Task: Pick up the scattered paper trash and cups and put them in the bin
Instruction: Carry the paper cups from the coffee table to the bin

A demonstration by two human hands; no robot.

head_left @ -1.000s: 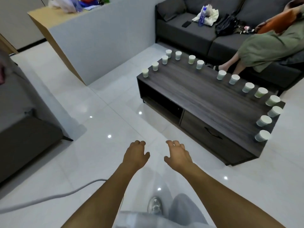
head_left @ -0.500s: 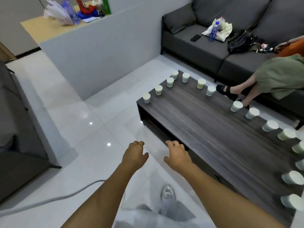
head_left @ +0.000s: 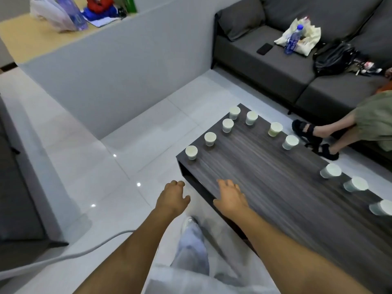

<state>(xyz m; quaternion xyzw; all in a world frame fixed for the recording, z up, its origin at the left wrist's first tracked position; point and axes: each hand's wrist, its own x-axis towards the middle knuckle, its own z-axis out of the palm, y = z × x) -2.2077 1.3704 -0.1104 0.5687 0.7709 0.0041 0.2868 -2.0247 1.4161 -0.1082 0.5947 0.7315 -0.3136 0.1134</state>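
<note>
Several white paper cups stand upright along the left and far edges of a dark wooden coffee table [head_left: 265, 177]. The nearest corner cup [head_left: 191, 152] is at the table's left end, with another cup [head_left: 210, 138] just behind it. My left hand [head_left: 172, 197] hovers over the floor beside the table's near corner, fingers loosely curled and holding nothing. My right hand [head_left: 230, 197] is above the table's near edge, fingers spread and empty. No bin is in view.
A grey sofa [head_left: 265, 60] stands behind the table with a phone, a water bottle [head_left: 293, 39] and a black bag on it. A seated person's legs [head_left: 318, 134] reach the table's far side. A grey partition wall [head_left: 116, 77] is at left. A white cable [head_left: 63, 257] crosses the floor.
I have stepped closer to the table. It now fills more of the right side, and my right hand has come over its near edge. Both hands stay empty.
</note>
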